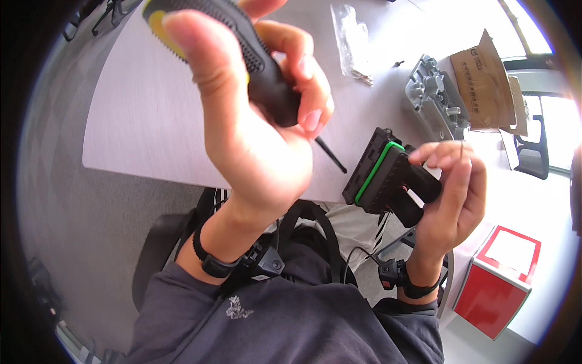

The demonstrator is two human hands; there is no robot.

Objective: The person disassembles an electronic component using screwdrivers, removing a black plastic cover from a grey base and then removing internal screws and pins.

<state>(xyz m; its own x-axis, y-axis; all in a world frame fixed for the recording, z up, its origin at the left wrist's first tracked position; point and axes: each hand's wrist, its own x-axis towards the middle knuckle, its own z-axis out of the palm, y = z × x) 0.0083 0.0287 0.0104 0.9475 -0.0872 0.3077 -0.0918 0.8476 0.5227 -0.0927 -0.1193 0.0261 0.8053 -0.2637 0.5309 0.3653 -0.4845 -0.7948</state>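
In my left hand, raised close to the camera, is a screwdriver with a black and yellow handle. My fingers wrap round the handle, and its dark shaft slants down to the right, the tip ending a little short of a black housing. That housing has a bright green seal round it and two black cylinders on its right side. My right hand grips it from the cylinder side near the table edge. Something thin and upright shows at the right fingertips, too small to make out.
On the pale table lie a clear plastic bag of small parts and a small dark screw-like piece. A grey metal casting stands beside an open cardboard box. At the lower right is a red and white box.
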